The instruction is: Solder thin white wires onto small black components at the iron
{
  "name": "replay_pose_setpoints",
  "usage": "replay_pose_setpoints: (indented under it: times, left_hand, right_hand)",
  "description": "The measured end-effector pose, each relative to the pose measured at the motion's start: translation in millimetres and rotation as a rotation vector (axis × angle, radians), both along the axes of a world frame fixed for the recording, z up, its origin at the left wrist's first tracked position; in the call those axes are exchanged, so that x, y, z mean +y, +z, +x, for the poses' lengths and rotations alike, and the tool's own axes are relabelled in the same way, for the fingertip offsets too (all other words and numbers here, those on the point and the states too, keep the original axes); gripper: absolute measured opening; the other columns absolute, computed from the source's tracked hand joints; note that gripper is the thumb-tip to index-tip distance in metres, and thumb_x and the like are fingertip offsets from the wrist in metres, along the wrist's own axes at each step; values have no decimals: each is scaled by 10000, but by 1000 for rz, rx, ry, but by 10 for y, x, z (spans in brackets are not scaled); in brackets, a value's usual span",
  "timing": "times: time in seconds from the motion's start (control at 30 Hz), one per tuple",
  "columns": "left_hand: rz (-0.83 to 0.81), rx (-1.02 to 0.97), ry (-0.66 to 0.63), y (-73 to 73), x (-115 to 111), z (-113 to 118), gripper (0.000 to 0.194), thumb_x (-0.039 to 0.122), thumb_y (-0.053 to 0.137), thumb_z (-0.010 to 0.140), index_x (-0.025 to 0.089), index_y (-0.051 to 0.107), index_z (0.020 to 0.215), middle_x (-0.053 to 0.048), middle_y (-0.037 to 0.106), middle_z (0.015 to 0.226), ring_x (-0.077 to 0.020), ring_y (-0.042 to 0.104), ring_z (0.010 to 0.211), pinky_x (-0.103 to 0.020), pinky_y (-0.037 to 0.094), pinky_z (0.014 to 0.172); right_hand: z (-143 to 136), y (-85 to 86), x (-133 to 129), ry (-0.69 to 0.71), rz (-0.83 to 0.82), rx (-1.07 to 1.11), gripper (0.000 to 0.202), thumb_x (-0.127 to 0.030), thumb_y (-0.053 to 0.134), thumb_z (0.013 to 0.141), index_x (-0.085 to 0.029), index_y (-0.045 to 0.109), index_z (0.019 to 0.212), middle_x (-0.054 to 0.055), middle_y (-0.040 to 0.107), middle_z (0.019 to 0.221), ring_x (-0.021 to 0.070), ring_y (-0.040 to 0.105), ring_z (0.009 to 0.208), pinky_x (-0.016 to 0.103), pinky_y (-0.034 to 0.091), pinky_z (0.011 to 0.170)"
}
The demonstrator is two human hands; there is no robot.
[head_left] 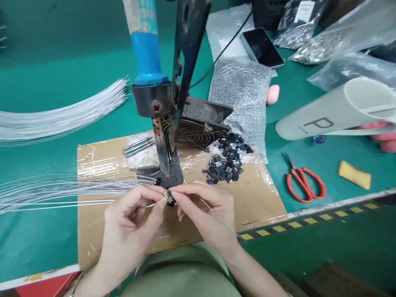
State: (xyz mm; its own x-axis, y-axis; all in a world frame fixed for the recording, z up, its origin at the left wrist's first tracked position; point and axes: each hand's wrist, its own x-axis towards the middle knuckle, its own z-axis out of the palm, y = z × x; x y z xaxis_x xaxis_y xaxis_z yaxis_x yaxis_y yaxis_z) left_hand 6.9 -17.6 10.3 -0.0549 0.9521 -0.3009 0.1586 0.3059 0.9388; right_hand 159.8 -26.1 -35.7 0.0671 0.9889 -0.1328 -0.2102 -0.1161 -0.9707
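My left hand [133, 222] pinches a small black connector [170, 199] from the left, with thumb and forefinger pressed together. A white wire [95, 202] runs in under the left fingers towards that piece. On the other side, my right hand [208, 208] grips the same connector between thumb and forefinger. A thin silvery wire [218, 216] crosses the right hand and trails past its wrist. Just beyond my fingertips, a clamped soldering iron [161, 150] with a blue handle points down over a dark metal base [176, 171]. The fingertips partly hide the connector.
Loose black connectors [224, 165] lie on the cardboard [247, 206], beside a fan [198, 128]. White wire bundles [77, 117] spread at left. Red-handled scissors [303, 183], a yellow sponge [354, 175], a white cup [324, 109] and a phone [262, 47] are at right.
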Motion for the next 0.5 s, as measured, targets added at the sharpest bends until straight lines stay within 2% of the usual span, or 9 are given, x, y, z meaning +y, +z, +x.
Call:
replay_pose_setpoints:
  times: [0.4, 0.5]
  left_hand:
    - [-11, -7, -1, -4, 4, 6, 102, 172, 757, 892, 219, 762, 802, -12, 791, 935, -127, 714, 828, -182, 575, 795]
    - [-20, -5, 0, -14, 8, 7, 99, 165, 752, 890, 212, 758, 803, -18, 798, 938, -131, 721, 831, -186, 574, 788]
  right_hand:
    - [-6, -17, -8, 3, 14, -30, 103, -206, 787, 955, -273, 863, 975, -15, 755, 795, 92, 631, 572, 225, 539, 557]
    - [14, -6, -29, 19, 37, -93, 121, -237, 725, 1007, -264, 843, 1018, -10, 719, 812, 104, 625, 601, 239, 528, 575]
